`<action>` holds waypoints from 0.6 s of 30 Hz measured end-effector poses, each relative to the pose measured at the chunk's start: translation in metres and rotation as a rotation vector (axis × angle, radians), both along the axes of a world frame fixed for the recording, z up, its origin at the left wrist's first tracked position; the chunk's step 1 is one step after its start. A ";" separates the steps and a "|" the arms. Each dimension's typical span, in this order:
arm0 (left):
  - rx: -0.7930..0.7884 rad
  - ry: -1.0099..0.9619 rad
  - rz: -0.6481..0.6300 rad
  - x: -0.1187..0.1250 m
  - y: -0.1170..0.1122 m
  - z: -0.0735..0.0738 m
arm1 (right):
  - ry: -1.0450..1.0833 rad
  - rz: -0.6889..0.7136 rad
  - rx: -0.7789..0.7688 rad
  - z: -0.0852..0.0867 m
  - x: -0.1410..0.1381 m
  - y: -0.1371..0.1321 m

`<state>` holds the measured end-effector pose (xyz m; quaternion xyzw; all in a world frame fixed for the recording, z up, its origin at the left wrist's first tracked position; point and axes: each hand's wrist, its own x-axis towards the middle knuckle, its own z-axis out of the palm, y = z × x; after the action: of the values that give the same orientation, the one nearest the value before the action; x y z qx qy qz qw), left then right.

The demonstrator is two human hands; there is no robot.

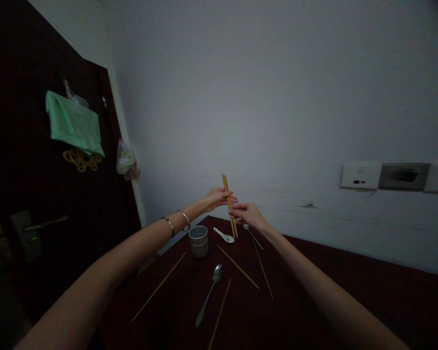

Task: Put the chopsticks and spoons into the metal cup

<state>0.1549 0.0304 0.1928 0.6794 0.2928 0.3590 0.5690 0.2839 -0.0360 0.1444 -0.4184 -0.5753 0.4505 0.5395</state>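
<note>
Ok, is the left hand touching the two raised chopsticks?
Touching. In the head view, the left hand has its thumb across the front of the chopsticks.

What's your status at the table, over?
Left hand holding two chopsticks, upper part. Right hand fingering them lower down. White spoon close by their lower ends in view. No clear obstruction seen.

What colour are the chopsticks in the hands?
The chopsticks are yellowish tan, seen best in the head view.
</note>
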 end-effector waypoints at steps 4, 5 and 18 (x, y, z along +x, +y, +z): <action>0.031 -0.056 0.115 -0.005 0.032 -0.010 | -0.034 -0.020 -0.035 -0.009 -0.004 0.021; 0.057 -0.056 0.208 -0.011 0.042 -0.011 | -0.045 -0.024 -0.052 -0.015 -0.003 0.027; 0.227 0.598 0.804 -0.149 0.125 -0.097 | -0.815 -0.202 -0.150 -0.138 0.036 0.062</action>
<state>0.0055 0.1551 0.0958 0.6434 0.6402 0.3689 0.2001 0.3199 0.0262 0.0065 -0.6546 -0.6632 0.2339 0.2774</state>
